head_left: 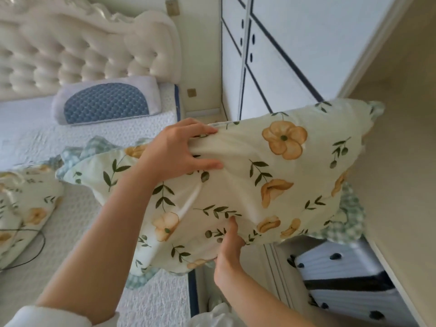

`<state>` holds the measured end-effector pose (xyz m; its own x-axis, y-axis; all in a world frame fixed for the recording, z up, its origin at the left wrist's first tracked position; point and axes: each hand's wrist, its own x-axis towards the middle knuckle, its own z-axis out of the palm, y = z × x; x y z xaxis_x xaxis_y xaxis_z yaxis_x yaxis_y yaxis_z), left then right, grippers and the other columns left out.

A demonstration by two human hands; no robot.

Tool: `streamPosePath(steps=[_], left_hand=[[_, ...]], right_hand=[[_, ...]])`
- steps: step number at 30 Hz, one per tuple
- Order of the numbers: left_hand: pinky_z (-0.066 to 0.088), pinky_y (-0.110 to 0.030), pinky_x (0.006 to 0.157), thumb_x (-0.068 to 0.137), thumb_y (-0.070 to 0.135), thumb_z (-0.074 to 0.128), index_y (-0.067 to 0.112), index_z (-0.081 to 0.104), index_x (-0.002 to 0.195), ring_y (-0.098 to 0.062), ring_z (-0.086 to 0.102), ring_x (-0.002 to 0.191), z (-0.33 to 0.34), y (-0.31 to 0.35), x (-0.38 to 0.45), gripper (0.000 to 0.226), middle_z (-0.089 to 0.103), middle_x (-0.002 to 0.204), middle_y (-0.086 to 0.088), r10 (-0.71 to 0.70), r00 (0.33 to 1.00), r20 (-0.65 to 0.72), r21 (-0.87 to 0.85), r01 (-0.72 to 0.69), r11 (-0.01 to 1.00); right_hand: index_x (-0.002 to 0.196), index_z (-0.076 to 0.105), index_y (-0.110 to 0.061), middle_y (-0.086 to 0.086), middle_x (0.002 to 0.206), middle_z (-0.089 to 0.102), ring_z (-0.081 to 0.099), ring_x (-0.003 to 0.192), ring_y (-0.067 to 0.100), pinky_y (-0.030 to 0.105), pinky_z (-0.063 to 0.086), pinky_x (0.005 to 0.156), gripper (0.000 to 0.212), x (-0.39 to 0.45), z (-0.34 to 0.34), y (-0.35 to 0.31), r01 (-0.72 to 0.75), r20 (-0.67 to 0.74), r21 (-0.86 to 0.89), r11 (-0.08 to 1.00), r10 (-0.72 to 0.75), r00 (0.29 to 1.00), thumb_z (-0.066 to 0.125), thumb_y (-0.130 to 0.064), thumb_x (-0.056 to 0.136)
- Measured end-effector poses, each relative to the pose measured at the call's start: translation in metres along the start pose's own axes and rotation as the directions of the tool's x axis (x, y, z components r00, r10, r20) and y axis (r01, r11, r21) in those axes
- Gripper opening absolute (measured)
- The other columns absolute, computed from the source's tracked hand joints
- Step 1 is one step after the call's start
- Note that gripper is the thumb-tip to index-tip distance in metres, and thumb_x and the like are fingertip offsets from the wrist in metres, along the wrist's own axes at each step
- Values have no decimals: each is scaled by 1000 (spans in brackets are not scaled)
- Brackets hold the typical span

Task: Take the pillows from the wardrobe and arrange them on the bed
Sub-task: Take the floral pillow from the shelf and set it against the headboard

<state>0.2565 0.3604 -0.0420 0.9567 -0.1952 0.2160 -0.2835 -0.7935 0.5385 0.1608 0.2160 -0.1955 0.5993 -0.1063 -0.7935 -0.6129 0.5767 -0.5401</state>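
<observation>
I hold a floral pillow (271, 175), pale green with yellow flowers and a checked frill, in mid-air between the wardrobe (401, 149) and the bed (141, 128). My left hand (179, 149) grips its upper face, fingers dug into the fabric. From below, my right hand (230, 253) pinches its lower edge. A second floral pillow (26, 208) lies on the bed at the left edge. At the head of the bed, against the tufted headboard (77, 50), rests a white pillow with a blue quilted panel (106, 102).
A dark cable (35, 251) loops over the bed near the second floral pillow. White wardrobe doors with dark trim (271, 55) stand behind. A white case with dark dots (342, 279) sits low in the wardrobe. A narrow gap separates bed and wardrobe.
</observation>
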Motion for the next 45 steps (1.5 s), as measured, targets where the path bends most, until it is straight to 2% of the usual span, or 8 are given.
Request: streamPosePath(steps=[7,13,17,24,27,31,37,45], left_hand=[[49,-39,95,66,73,67,27,65,124,-8,60,99,-48,-79,-34,74,63,109,16,-163,984,-77,86,170,982],[44,-36,92,70,78,59,32,52,138,-14,56,110,-60,-136,-72,82,56,124,12,-305,925,-226,189,349,918],[46,-43,88,70,85,52,38,33,147,-23,51,117,-59,-162,-74,92,48,135,5,-352,875,-331,290,450,845],[41,-33,83,67,82,58,41,29,147,-9,47,105,-32,-198,-35,94,44,126,10,-543,646,-536,-34,626,779],[42,-33,86,68,78,62,38,30,147,-6,46,103,-11,-209,-1,94,44,124,10,-601,536,-593,-160,652,741],[43,-33,83,67,77,63,37,31,145,-8,48,102,9,-219,51,93,43,123,9,-656,432,-619,-265,671,692],[42,-34,82,67,75,64,36,34,144,-8,47,101,18,-245,114,91,42,120,12,-693,355,-628,-320,693,646],[38,-33,83,66,77,64,44,33,141,-6,44,104,4,-320,170,88,47,128,10,-748,322,-580,-335,742,580]], right_hand=[[142,36,-29,3,134,54,54,120,25,50,41,106,64,-4,58,60,-64,132,-140,988,83,988,62,-47,86],[137,40,-31,2,130,59,57,116,23,48,44,104,57,15,103,57,63,272,-189,980,-10,962,68,-24,87],[139,36,-26,2,133,57,56,118,20,46,43,106,64,34,133,35,305,455,-320,897,-137,880,69,-21,85],[148,21,-23,1,146,37,36,136,21,49,32,113,87,99,202,-49,644,557,-433,630,-375,741,70,-39,78],[149,20,-20,0,147,37,35,137,21,51,30,113,92,133,237,-93,697,570,-497,517,-411,711,66,-52,76],[145,28,-22,-2,141,42,41,131,19,49,34,111,82,173,280,-143,730,582,-510,456,-442,683,67,-48,78],[137,37,-20,-2,129,47,46,120,18,46,40,105,73,222,334,-185,726,596,-522,448,-417,686,69,-43,76],[136,38,-19,1,127,46,46,118,22,52,43,101,77,275,410,-190,666,585,-598,446,-324,743,67,-32,65]])
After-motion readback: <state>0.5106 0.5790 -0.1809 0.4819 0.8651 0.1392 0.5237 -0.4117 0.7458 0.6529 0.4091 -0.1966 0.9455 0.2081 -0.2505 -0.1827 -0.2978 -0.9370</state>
